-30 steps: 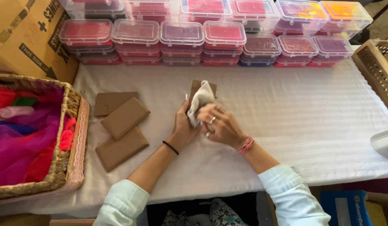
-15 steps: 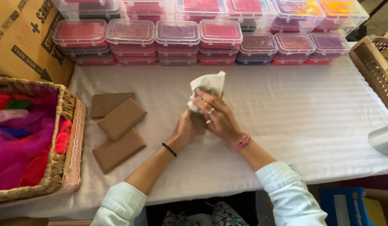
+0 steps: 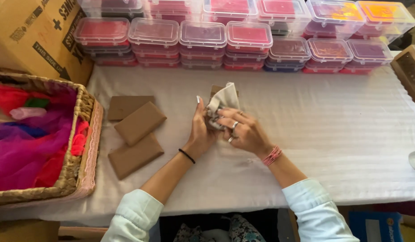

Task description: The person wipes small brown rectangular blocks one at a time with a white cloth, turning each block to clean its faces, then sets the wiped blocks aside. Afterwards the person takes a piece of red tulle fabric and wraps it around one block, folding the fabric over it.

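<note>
Pouch of pale cloth sits between both hands at the middle of the table, with a brown card showing just behind its top edge. The left hand curls around the pouch's left side, thumb up, fingers closed on the fabric. The right hand grips the lower right part, fingers bent and pinching the cloth. Whether the card is going in or is only behind the pouch, I cannot tell; the pouch looks bunched and loosely gathered, so the handling seems partway through.

To the left lie three more brown cards, overlapping, untouched and bare, which suggests most of the pile is not yet dealt with. No finished pouches show anywhere.

A white ribbed cloth covers the table. On the far edge stand rows of clear lidded boxes with red, purple and orange contents, stacked. At the left, a wicker basket holds bright red, pink and purple fabric; a cardboard box stands behind it. A wooden tray pokes in at the right.
</note>
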